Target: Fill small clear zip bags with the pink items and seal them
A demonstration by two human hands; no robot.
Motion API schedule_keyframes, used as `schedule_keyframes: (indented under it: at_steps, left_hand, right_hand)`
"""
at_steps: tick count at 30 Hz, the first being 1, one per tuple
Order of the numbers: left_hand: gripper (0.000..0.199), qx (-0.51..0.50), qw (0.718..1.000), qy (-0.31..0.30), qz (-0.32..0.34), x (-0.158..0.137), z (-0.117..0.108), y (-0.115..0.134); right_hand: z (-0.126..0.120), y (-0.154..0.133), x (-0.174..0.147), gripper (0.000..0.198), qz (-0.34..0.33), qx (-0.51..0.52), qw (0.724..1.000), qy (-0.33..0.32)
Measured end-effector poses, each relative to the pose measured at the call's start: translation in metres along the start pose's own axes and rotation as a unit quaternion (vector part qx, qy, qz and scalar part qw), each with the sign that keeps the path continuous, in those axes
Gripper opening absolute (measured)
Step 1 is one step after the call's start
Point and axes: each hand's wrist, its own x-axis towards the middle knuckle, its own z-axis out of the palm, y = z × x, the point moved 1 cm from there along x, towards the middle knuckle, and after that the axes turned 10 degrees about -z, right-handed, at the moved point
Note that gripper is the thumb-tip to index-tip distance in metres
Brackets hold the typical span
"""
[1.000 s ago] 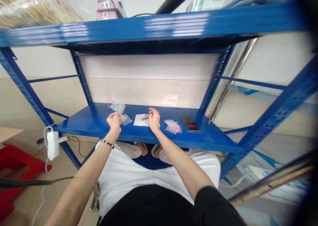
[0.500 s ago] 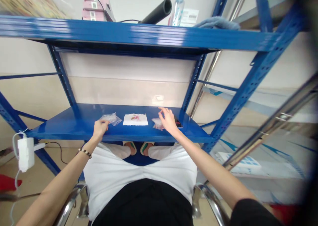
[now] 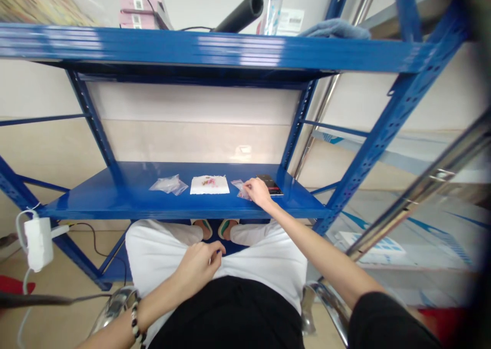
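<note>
My right hand (image 3: 258, 191) has its fingertips pinched at the edge of a small clear plastic bag (image 3: 238, 184) with pinkish bits in it. My left hand (image 3: 203, 263) is above my lap, its fingers curled in; what they hold, if anything, is hidden. A white cloth-like piece (image 3: 197, 186) with a small pink and brown pattern in its middle lies on the blue shelf (image 3: 130, 198). To its left are some flat, clear plastic bags (image 3: 169, 184), with no hand on them. A dark, flat packet or phone (image 3: 271, 184) lies just right of my right hand.
Above is a blue shelf beam (image 3: 161, 45), with pink boxes (image 3: 140, 6), a black tube (image 3: 243, 12), a bottle (image 3: 273, 12) and a blue cloth (image 3: 337, 29). A white power adapter (image 3: 38, 244) hangs at left. Chair arms (image 3: 115, 308) flank my legs.
My left hand has left the clear bags and come back over my lap. My right hand has lowered, its fingers closing at the small bag and uncovering more of the dark flat thing.
</note>
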Motion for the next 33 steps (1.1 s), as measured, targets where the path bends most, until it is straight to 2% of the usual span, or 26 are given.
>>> schedule_keyframes:
  at_steps: [3,5,6,8,10,12,13,15,17,19,22,24,28,30,33]
  left_hand:
    - [0.034,-0.2,0.979,-0.008,-0.034,0.009,0.002,-0.01]
    - [0.042,-0.335,0.941,-0.023,-0.05,0.013,0.003,-0.01]
    - [0.046,-0.394,0.917,-0.029,-0.053,0.014,0.003,-0.008]
    - [0.05,-0.495,0.867,-0.043,-0.043,0.018,0.003,0.0]
    - [0.05,-0.575,0.815,-0.068,-0.019,0.023,0.007,0.007]
    - [0.05,-0.627,0.775,-0.076,-0.018,0.029,0.014,0.008]
    - [0.048,-0.637,0.767,-0.07,-0.026,0.033,0.019,0.005]
    - [0.045,-0.628,0.775,-0.053,-0.048,0.04,0.027,-0.005]
    - [0.046,-0.586,0.806,-0.046,-0.064,0.048,0.03,-0.018]
    - [0.048,-0.544,0.835,-0.047,-0.075,0.054,0.026,-0.031]
    - [0.049,-0.505,0.857,-0.061,-0.08,0.062,0.015,-0.042]
    - [0.046,-0.478,0.871,-0.083,-0.079,0.063,0.009,-0.045]
    - [0.041,-0.433,0.889,-0.119,-0.092,0.058,0.013,-0.044]
    - [0.039,-0.427,0.892,-0.121,-0.088,0.054,0.018,-0.041]
    - [0.04,-0.45,0.884,-0.092,-0.088,0.054,0.021,-0.039]
  right_hand:
    - [-0.016,-0.022,-0.004,0.028,-0.024,0.016,0.992,0.121]
    - [-0.024,-0.051,-0.019,0.029,-0.049,0.038,0.979,0.196]
    - [-0.026,-0.069,-0.031,0.029,-0.066,0.054,0.973,0.214]
    - [-0.025,-0.107,-0.061,0.024,-0.12,0.083,0.971,0.19]
    - [-0.019,-0.139,-0.091,0.021,-0.164,0.086,0.974,0.129]
    - [-0.011,-0.157,-0.115,0.026,-0.16,0.093,0.978,0.094]
    - [-0.007,-0.161,-0.123,0.03,-0.15,0.104,0.98,0.083]
    - [0.001,-0.159,-0.131,0.032,-0.13,0.148,0.978,0.067]
    - [0.01,-0.15,-0.131,0.03,-0.114,0.205,0.97,0.059]
    - [0.018,-0.137,-0.125,0.03,-0.084,0.256,0.96,0.078]
    - [0.025,-0.116,-0.112,0.036,0.0,0.32,0.939,0.13]
    - [0.027,-0.105,-0.105,0.042,0.059,0.406,0.906,0.105]
    - [0.029,-0.095,-0.103,0.042,0.119,0.601,0.788,-0.067]
    - [0.029,-0.093,-0.106,0.036,0.134,0.622,0.767,-0.075]
    - [0.033,-0.089,-0.108,0.034,0.186,0.621,0.761,-0.017]
